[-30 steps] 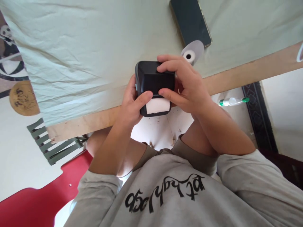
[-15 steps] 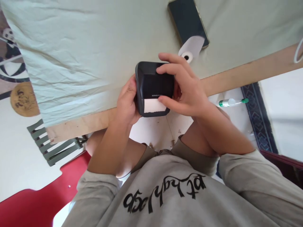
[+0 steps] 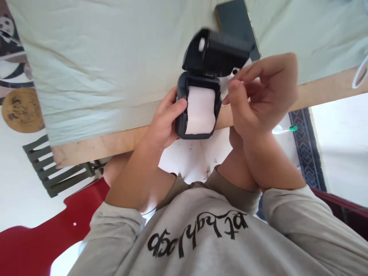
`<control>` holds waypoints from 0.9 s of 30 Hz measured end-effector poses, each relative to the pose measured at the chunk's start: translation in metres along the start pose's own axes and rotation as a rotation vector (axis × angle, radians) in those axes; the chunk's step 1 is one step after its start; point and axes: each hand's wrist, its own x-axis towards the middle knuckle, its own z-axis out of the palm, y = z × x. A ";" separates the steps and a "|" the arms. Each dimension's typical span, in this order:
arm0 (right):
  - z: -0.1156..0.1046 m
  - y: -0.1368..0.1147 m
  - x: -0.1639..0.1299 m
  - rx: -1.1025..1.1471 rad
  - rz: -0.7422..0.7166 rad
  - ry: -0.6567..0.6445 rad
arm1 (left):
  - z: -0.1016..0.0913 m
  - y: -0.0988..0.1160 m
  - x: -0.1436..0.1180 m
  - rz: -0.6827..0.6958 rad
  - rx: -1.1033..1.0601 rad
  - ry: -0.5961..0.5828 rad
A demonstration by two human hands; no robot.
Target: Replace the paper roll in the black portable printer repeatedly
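Because the lid (image 3: 225,51) of the black device (image 3: 181,124) stands raised at its far side, the left hand (image 3: 165,122) appears to serve as the brace: it is clamped on the side wall, thumb over the rim, the other fingers largely out of view. The device is held at the near edge of the table (image 3: 94,143); whether it also bears on that edge cannot be told. White paper (image 3: 201,111) lies in the exposed compartment, and the grip leaves most of it uncovered.

The right hand (image 3: 261,99) is just beside the opposite wall, fingers curled, thumb and forefinger near the lid's lower corner — a position judged to give access without blocking the compartment. Contact, or anything pinched there, cannot be confirmed.

A white roll (image 3: 235,71) sits behind those fingertips, partly hidden — within easy reach, in this inspector's judgement. A dark phone (image 3: 238,23) lies beyond, partly behind the lid
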 end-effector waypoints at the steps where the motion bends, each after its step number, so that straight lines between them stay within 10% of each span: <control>1: 0.000 -0.001 0.002 -0.009 0.000 -0.003 | 0.000 0.000 0.000 0.005 0.000 -0.010; 15: -0.012 -0.029 0.015 -0.587 0.084 -0.179 | 0.000 0.000 -0.001 0.001 0.037 -0.048; 22: -0.028 -0.020 0.009 0.145 0.170 -0.155 | 0.003 0.004 -0.006 -0.002 0.007 -0.051; 27: -0.053 0.036 0.004 0.470 0.185 0.146 | -0.002 0.001 -0.004 -0.006 -0.002 0.000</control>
